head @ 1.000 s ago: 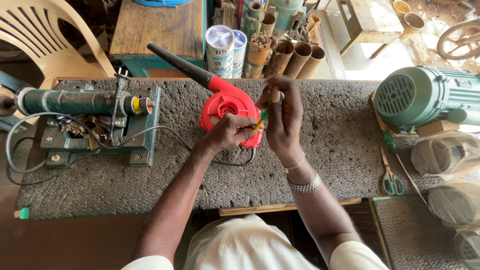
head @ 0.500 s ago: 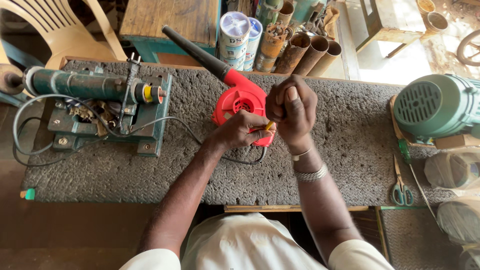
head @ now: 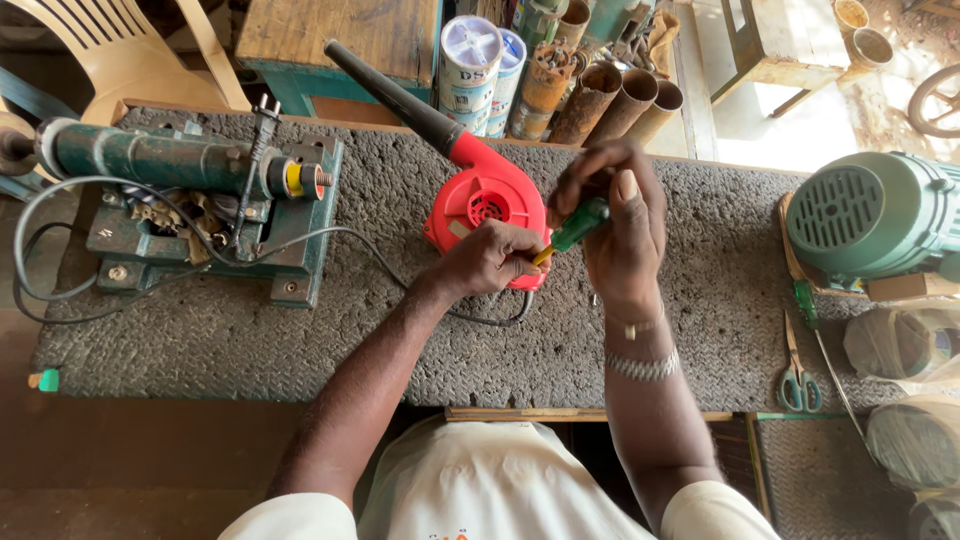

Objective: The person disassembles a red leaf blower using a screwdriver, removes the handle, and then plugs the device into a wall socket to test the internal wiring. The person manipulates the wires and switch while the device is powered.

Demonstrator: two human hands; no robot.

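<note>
Both hands' fingers are clamped: right (head: 618,225) round screwdriver (head: 577,226), left (head: 492,258) on blower (head: 478,203).

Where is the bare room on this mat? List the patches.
Bare mat lies between the right hand and the scissors, and along the near edge below the green jig. Crowded: around the red blower and left hand.

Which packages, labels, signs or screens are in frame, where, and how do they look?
Two labelled tins: behind the bench, beside the red blower's black nozzle; cylindrical, pale lids, white and blue wrappers with print.
Clear plastic bags: right edge, below the green motor; rounded bundles, contents unclear.
No signs or screens.
</note>
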